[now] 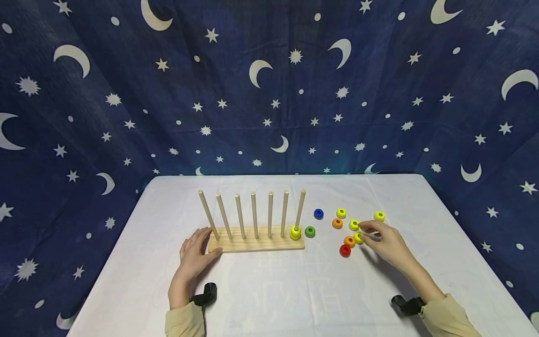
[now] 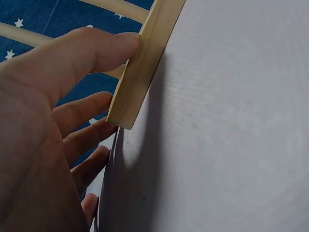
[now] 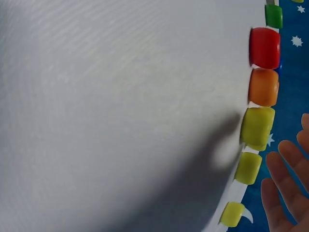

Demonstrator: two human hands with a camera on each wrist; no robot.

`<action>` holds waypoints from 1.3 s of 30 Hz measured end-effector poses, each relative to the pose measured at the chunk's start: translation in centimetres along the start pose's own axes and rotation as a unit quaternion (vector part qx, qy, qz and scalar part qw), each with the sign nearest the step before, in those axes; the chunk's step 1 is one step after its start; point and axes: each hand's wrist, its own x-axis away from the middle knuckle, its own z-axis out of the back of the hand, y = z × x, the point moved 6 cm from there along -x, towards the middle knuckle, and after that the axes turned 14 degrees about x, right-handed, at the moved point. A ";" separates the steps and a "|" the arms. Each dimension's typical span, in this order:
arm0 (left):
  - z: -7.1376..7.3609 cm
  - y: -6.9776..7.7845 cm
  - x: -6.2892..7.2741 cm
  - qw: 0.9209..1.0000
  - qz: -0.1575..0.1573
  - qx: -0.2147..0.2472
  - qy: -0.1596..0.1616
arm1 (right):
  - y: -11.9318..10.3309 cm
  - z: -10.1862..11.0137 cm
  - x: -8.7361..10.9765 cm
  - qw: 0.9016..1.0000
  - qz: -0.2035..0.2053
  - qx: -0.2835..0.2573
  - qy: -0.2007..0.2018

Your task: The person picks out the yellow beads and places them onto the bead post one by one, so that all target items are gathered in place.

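A wooden peg rack [image 1: 257,244] with several upright pegs stands left of the table's middle. My left hand [image 1: 195,252] holds its left end, thumb on the front edge [image 2: 145,72] and fingers round the back corner. Yellow beads [image 1: 295,232] sit stacked at the bottom of the rightmost peg. My right hand [image 1: 389,243] reaches in over the loose beads, thumb and index finger parted. Between their tips and close by lies a yellow bead [image 1: 359,238]; another yellow bead [image 1: 354,225] lies just behind it. In the right wrist view, the fingers [image 3: 285,169] appear beside the row of beads.
An orange bead [image 1: 349,241] and a red bead [image 1: 345,251] lie left of the right hand. Farther back are another orange bead [image 1: 337,223], yellow beads [image 1: 341,213], and a blue bead [image 1: 318,214]. A green bead [image 1: 310,231] lies beside the rack's right end.
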 end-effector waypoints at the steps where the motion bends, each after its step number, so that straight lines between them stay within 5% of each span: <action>1: 0.0 0.0 0.0 1.000 0.000 0.000 0.001 | 0.1 -0.1 0.0 1.000 -0.002 -0.001 -0.003; 25: 0.0 0.1 0.0 1.000 -0.011 -0.005 -0.001 | 1.3 -2.3 0.1 0.997 -0.027 0.025 -0.066; 39: 0.0 0.0 -0.1 1.000 -0.001 -0.004 -0.001 | 1.2 -2.6 -0.2 0.997 -0.021 0.043 -0.066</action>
